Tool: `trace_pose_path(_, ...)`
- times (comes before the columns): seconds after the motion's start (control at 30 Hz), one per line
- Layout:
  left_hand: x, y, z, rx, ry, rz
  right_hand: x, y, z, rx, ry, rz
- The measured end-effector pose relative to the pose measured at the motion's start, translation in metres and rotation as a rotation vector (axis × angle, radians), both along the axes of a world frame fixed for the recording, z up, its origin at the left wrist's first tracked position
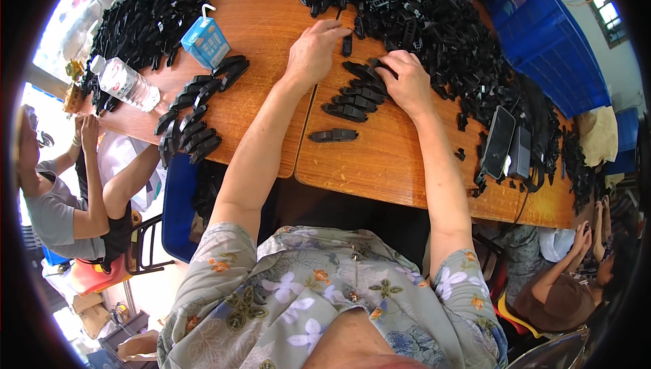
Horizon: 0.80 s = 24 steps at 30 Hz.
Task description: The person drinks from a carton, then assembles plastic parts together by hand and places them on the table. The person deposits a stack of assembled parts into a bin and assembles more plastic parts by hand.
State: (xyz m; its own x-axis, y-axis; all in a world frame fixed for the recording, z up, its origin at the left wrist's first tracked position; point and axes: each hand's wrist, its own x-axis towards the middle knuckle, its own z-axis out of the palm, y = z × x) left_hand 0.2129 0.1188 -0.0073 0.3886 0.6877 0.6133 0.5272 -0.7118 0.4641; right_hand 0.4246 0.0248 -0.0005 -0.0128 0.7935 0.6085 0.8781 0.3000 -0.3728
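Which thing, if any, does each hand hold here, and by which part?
Left hand: fingertips touch a small black plastic piece; no clear grip. Right hand: rests on the row of black pieces; a hold cannot be told.

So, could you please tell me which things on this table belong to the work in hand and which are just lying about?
In the work:
- left hand at a single black part
- right hand on the row of black parts
- big heap of black parts

Lying about:
- drink carton
- water bottle
- phone
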Motion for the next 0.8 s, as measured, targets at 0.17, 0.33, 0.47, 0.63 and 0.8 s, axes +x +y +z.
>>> trace_pose_path(0.17, -0.003, 0.002, -0.004, 0.096, 0.156, -0.078, -0.001, 0.001, -0.006, -0.169, 0.009, 0.040)
trace_pose_path(0.33, 0.007, -0.013, 0.011, -0.206, 0.160, -0.115, 0.001, -0.007, -0.009, -0.135, 0.239, 0.052)
trace_pose_path(0.47, 0.013, -0.017, 0.007, -0.274, 0.035, -0.213, -0.002, -0.007, -0.008, -0.082, 0.117, 0.056)
trace_pose_path(0.63, 0.009, -0.016, 0.010, -0.481, -0.142, -0.327, 0.002, -0.005, -0.007, -0.106, 0.133, 0.075)
trace_pose_path(0.8, -0.003, -0.010, 0.011, -0.550, -0.130, -0.305, 0.001, -0.004, -0.004, -0.104, 0.119, 0.133)
